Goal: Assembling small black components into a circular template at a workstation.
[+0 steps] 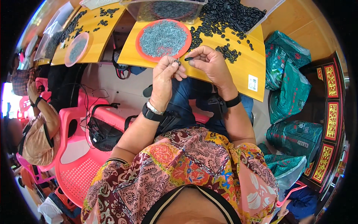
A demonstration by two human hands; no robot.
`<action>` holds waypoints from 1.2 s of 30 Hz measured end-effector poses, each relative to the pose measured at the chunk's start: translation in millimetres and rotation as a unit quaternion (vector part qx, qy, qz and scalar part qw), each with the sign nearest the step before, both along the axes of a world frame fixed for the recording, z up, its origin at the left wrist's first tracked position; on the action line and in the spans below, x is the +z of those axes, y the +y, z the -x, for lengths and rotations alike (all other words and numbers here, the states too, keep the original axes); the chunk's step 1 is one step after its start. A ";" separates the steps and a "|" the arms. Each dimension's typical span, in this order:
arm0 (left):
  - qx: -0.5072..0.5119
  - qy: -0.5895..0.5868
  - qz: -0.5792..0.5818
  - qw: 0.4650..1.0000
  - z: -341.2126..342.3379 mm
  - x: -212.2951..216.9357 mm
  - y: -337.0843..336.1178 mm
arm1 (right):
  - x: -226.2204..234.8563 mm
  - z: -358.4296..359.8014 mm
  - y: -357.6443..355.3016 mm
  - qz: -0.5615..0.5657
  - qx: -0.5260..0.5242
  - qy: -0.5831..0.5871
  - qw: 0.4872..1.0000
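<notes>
While the left hand (166, 72) pinches a small dark ring (178, 62) between thumb and forefinger, the right hand (209, 63) pinches a black oblong piece (189, 58) just beside it, above the yellow board's (244, 69) near edge; orange tray (143, 53) of grey parts and loose black pieces (228, 52) lie beyond.

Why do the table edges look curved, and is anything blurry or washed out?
Head view: a fisheye lens bends the table edge and leaves black corners. The left hand and right hand are sharp in even light. The far left rim is overexposed and smeared.
</notes>
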State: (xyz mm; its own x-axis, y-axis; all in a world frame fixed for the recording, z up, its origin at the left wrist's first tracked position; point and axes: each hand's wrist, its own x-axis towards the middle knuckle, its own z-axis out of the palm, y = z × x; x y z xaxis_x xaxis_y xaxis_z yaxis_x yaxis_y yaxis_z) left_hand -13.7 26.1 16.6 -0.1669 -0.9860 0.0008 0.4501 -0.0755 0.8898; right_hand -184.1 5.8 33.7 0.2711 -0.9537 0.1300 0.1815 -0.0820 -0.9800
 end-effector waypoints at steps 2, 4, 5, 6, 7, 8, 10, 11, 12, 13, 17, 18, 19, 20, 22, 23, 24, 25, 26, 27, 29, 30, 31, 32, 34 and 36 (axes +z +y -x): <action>0.003 -0.004 0.003 1.000 -0.2 0.9 0.0 | 0.8 -1.2 0.4 -0.001 -0.002 0.002 1.000; 0.005 -0.005 0.005 1.000 -0.5 0.8 0.2 | 1.0 -2.1 1.3 -0.001 -0.005 0.004 1.000; 0.007 -0.005 0.007 1.000 -0.5 0.7 0.1 | 1.0 -2.2 1.6 0.000 -0.005 0.005 1.000; 0.007 -0.005 0.007 1.000 -0.5 0.8 0.0 | 0.9 -2.2 1.8 0.002 -0.006 0.006 1.000; 0.007 -0.004 0.007 1.000 -0.6 0.9 -0.1 | 0.0 -2.3 1.9 0.002 -0.006 0.006 1.000; 0.008 -0.003 0.007 1.000 -0.8 1.0 -0.2 | -1.7 -2.6 1.8 0.009 -0.013 0.008 1.000; 0.006 -0.015 0.001 1.000 -0.2 1.3 -0.5 | -2.5 -2.0 1.8 0.016 -0.020 0.011 1.000; 0.004 -0.026 -0.006 1.000 0.0 1.2 -0.5 | -1.3 -0.9 2.0 -0.003 -0.026 0.012 1.000; 0.005 -0.026 -0.006 1.000 0.2 1.1 -0.5 | 0.6 -0.6 2.1 -0.022 -0.032 0.014 0.999; -0.002 -0.036 -0.010 0.999 0.5 0.9 -0.6 | 3.7 -0.8 3.0 -0.022 -0.031 0.013 0.999; -0.018 -0.080 0.007 0.997 0.1 -2.4 -0.8 | 6.1 -0.3 3.1 -0.038 -0.028 0.017 0.999; -0.018 -0.081 0.006 0.997 0.7 -1.8 -0.3 | 4.4 0.8 1.7 -0.031 -0.017 0.006 0.999; -0.017 -0.097 0.009 0.995 1.7 -0.4 0.3 | 4.1 2.4 1.2 -0.032 -0.017 0.006 0.999; -0.015 -0.114 0.011 0.993 2.1 0.3 0.7 | 5.0 3.5 0.7 -0.030 -0.011 0.027 0.999; -0.014 -0.130 0.012 0.991 2.1 0.2 0.8 | 7.6 4.6 0.8 -0.029 -0.005 0.047 0.998; -0.013 -0.145 0.012 0.989 1.9 0.1 1.0 | 9.4 4.6 1.2 -0.021 -0.001 0.063 0.998; -0.013 -0.146 0.011 0.989 1.9 0.2 1.1 | 10.9 4.6 1.6 -0.014 0.002 0.079 0.997; -0.015 -0.146 0.010 0.989 2.1 0.4 1.1 | 12.1 4.5 1.8 -0.014 0.003 0.079 0.997; -0.017 -0.146 0.009 0.989 2.2 0.4 1.1 | 13.2 4.5 2.1 -0.007 0.003 0.090 0.996; -0.017 -0.147 0.008 0.989 2.3 0.0 0.9 | 14.1 4.6 2.4 0.001 0.003 0.101 0.995; -0.023 -0.168 0.012 0.985 2.4 -0.8 0.2 | 15.2 4.8 2.3 0.002 0.002 0.106 0.994; -0.023 -0.168 0.012 0.985 2.7 0.0 0.7 | 15.4 4.9 2.3 0.004 0.002 0.110 0.994; -0.022 -0.170 0.013 0.985 3.1 1.6 1.3 | 15.3 4.8 2.4 0.004 0.001 0.110 0.994; -0.020 -0.171 0.014 0.985 3.3 2.4 1.7 | 15.0 4.7 2.6 -0.001 -0.002 0.112 0.994; -0.023 -0.165 0.011 0.986 2.6 1.6 1.4 | 14.0 4.2 2.5 -0.006 -0.005 0.114 0.993; -0.025 -0.160 0.008 0.987 1.9 0.0 0.2 | 11.9 3.9 1.7 -0.016 -0.032 0.091 0.995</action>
State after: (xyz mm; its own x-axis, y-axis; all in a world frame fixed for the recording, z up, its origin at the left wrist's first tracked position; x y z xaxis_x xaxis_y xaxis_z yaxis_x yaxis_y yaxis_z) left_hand -15.6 26.3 16.6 -0.2102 -0.9766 -0.0448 0.1416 -0.0758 0.9870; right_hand -188.0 7.5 45.6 0.2255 -0.9727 0.0546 -0.0031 -0.0568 -0.9984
